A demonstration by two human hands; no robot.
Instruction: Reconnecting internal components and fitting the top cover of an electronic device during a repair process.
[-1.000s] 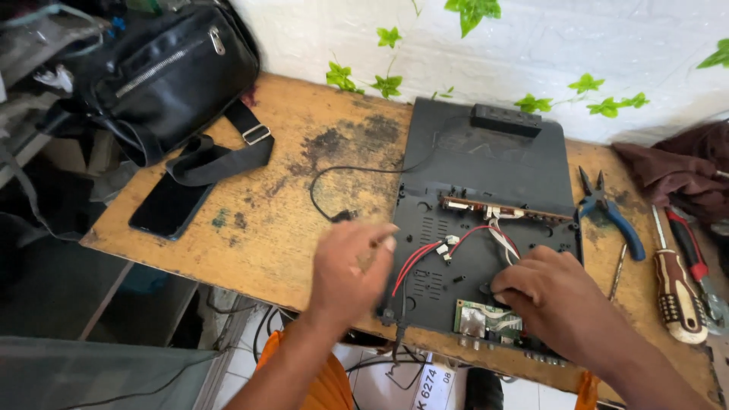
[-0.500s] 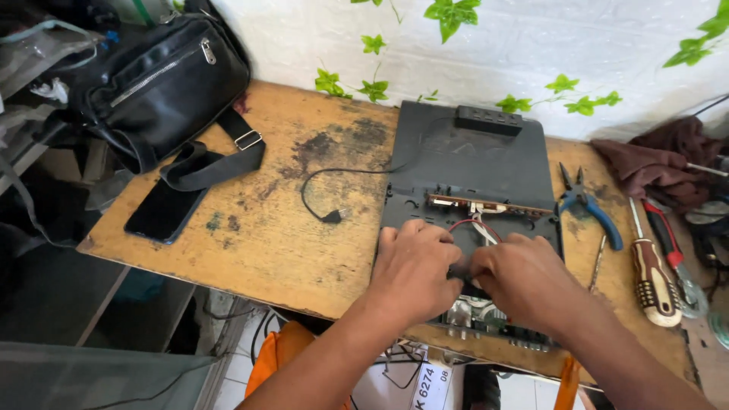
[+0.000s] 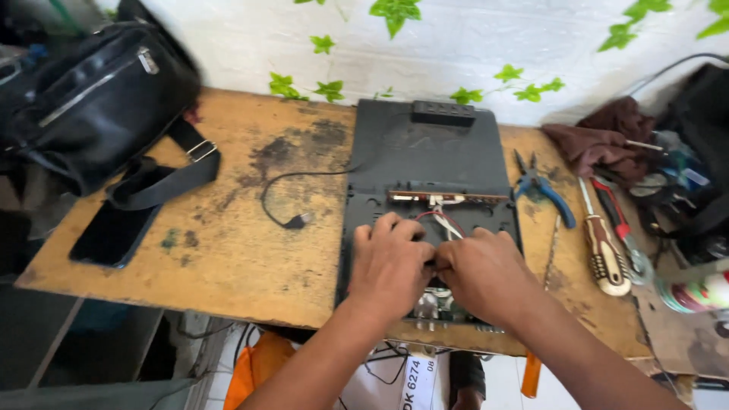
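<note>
Two hands meet over the open black device [image 3: 425, 163] lying flat on the worn wooden table [image 3: 228, 250]; the left hand [image 3: 389, 267] and right hand [image 3: 481, 275] sit knuckle to knuckle above the red and white wires [image 3: 440, 222], fingers curled down into the casing; what they pinch is hidden beneath them, so I cannot tell whether either has hold of a wire or a part. Judging by the pose, this is fine fingertip work on the wiring near the small board [image 3: 434, 305] at the front edge; it is best done with wrists braced on the casing, pulling on connectors rather than on wire, and keeping clear of the loose black cable [image 3: 282, 216]. Pliers [image 3: 541, 188] and screwdrivers [image 3: 604, 243] lie just to the right.
</note>
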